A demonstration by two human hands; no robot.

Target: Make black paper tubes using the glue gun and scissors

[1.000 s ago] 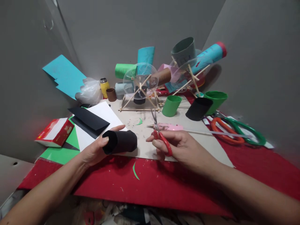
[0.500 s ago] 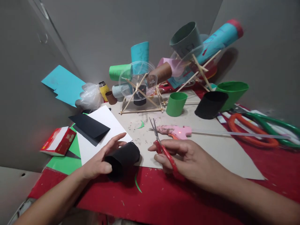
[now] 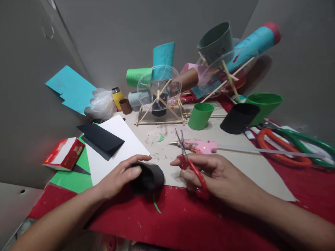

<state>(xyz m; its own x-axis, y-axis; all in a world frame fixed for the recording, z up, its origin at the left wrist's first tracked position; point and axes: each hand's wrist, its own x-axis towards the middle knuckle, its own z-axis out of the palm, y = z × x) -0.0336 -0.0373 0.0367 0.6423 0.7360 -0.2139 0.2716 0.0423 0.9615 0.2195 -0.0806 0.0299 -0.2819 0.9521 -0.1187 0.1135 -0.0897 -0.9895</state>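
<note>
My left hand [image 3: 120, 177] grips a black paper cup [image 3: 149, 177] lying on its side at the near edge of a beige cardboard sheet [image 3: 235, 164]. My right hand [image 3: 217, 174] is closed round red-handled scissors [image 3: 192, 164], blades slightly apart and pointing away from me. Just beyond the blades lies a pink glue gun [image 3: 201, 146] with a clear glue stick trailing right.
A stick-and-cup wheel model [image 3: 159, 94] and a bigger one [image 3: 222, 62] stand at the back. A green cup [image 3: 200, 116], black cup [image 3: 239, 118], larger green cup [image 3: 264, 104], orange and green rings [image 3: 288, 150], white, black and green sheets [image 3: 115, 143], red box [image 3: 64, 153] lie around on red cloth [image 3: 183, 216].
My left hand lowered the black cup onto the surface and turned it, thumb now on top. The scissors hand stayed roughly in place; the view shifted slightly.
</note>
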